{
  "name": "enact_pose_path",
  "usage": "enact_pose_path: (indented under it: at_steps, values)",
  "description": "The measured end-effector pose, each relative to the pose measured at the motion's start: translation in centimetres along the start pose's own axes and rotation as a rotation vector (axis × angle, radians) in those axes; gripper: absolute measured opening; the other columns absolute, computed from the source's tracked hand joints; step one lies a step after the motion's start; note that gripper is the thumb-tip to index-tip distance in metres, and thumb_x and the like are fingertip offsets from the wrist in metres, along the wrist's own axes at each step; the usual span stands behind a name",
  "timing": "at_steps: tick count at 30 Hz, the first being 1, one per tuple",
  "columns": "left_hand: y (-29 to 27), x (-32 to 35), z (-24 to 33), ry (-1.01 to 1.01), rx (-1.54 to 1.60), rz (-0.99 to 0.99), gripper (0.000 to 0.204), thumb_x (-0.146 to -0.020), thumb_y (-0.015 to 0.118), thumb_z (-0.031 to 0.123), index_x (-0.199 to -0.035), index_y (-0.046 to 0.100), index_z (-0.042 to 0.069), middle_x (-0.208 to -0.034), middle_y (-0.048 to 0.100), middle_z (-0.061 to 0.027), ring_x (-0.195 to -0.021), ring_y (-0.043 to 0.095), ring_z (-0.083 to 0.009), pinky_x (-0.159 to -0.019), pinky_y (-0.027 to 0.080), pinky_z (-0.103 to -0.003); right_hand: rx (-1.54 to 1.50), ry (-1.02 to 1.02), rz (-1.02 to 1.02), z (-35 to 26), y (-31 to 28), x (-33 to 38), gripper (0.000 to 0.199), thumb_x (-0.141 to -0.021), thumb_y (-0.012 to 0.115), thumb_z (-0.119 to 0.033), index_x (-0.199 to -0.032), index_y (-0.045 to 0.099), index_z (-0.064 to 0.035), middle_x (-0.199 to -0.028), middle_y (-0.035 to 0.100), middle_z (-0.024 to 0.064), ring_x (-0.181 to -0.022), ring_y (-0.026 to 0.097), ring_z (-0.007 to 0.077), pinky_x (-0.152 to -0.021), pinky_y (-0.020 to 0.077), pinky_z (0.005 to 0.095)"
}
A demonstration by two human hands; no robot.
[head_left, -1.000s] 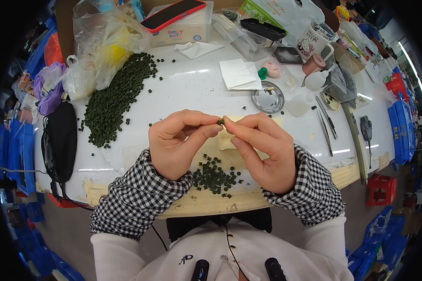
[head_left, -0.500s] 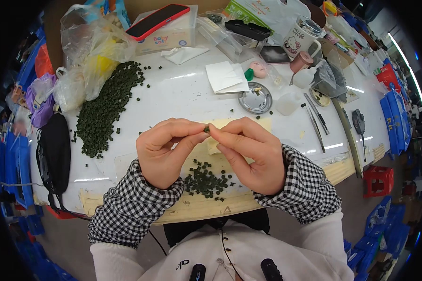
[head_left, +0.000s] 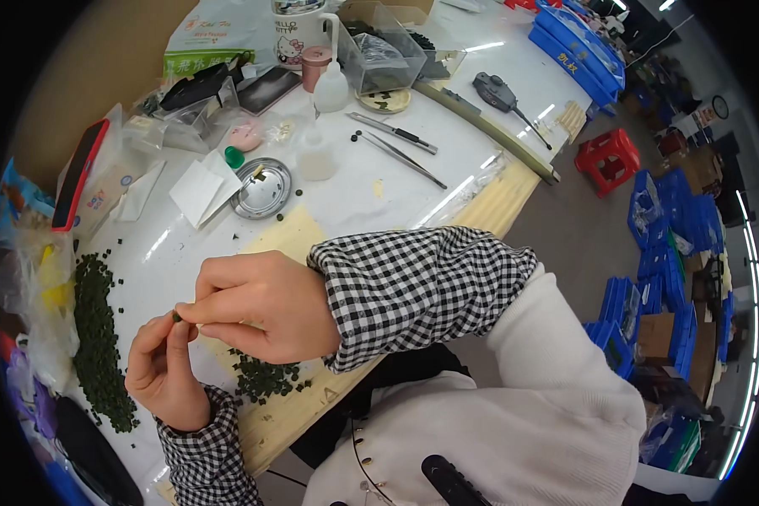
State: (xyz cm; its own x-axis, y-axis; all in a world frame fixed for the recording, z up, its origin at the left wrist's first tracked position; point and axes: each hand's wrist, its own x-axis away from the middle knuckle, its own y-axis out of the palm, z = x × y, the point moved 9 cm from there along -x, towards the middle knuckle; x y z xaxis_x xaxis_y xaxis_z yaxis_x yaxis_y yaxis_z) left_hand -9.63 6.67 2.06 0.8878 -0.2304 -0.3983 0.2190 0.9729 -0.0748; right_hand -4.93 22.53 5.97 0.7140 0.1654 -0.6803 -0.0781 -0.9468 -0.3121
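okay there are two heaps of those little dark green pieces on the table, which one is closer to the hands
The small heap at the table's near edge, lying just under the right hand and beside the left hand. The long big heap lies farther out to the left.

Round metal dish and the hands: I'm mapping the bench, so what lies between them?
In the head view, a pale yellow sheet lies between the round metal dish and the right hand.
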Motion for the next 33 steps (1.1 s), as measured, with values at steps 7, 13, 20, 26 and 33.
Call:
enact_pose_path:
  at_steps: [7, 13, 20, 26, 33]
  values:
    - [-0.01, -0.11, -0.03, -0.012, -0.010, 0.003, 0.012, -0.090, 0.063, -0.001, -0.101, 0.064, -0.005, -0.094, 0.068, -0.0104, -0.080, 0.065, -0.0134, -0.073, 0.054, -0.025, -0.010, 0.013, -0.003, 0.10, 0.23, 0.12, 0.027, -0.080, 0.067, 0.000, -0.107, 0.063, 0.0013, -0.086, 0.058, 0.0106, -0.069, 0.060, 0.0232, -0.059, 0.0485, 0.0313]
    - [0.04, -0.14, -0.02, -0.016, -0.012, -0.006, 0.012, -0.090, 0.062, -0.001, -0.101, 0.064, -0.004, -0.094, 0.068, -0.0100, -0.081, 0.065, -0.0134, -0.073, 0.054, -0.024, -0.018, 0.028, -0.016, 0.23, 0.25, 0.08, 0.027, -0.080, 0.067, 0.001, -0.106, 0.064, 0.0015, -0.086, 0.058, 0.0104, -0.068, 0.060, 0.0228, -0.059, 0.0484, 0.0309]
    - [0.56, -0.10, 0.40, -0.035, 0.045, -0.002, 0.012, -0.088, 0.061, -0.007, -0.100, 0.062, -0.006, -0.092, 0.065, -0.0114, -0.081, 0.064, -0.0153, -0.073, 0.052, -0.025, -0.065, 0.073, -0.026, 0.47, 0.20, 0.17, 0.028, -0.081, 0.066, 0.001, -0.109, 0.064, 0.0016, -0.087, 0.059, 0.0106, -0.069, 0.061, 0.0223, -0.059, 0.0484, 0.0299]
    - [0.93, -0.23, 0.18, -0.074, 0.093, -0.016, 0.012, -0.088, 0.063, -0.005, -0.099, 0.060, -0.005, -0.091, 0.066, -0.0110, -0.081, 0.065, -0.0142, -0.074, 0.054, -0.024, -0.075, 0.108, -0.084, 0.54, 0.37, 0.14, 0.035, -0.083, 0.063, 0.004, -0.118, 0.062, 0.0017, -0.091, 0.059, 0.0112, -0.073, 0.060, 0.0185, -0.064, 0.0495, 0.0256]
    - [0.88, -0.22, 0.44, -0.126, 0.139, -0.024, 0.014, -0.088, 0.063, -0.005, -0.101, 0.059, -0.006, -0.094, 0.067, -0.0121, -0.085, 0.066, -0.0145, -0.078, 0.054, -0.025, -0.049, 0.090, -0.131, 0.14, 0.81, -0.45, 0.039, -0.082, 0.066, 0.003, -0.121, 0.061, 0.0006, -0.094, 0.060, 0.0114, -0.077, 0.060, 0.0166, -0.065, 0.0500, 0.0250]
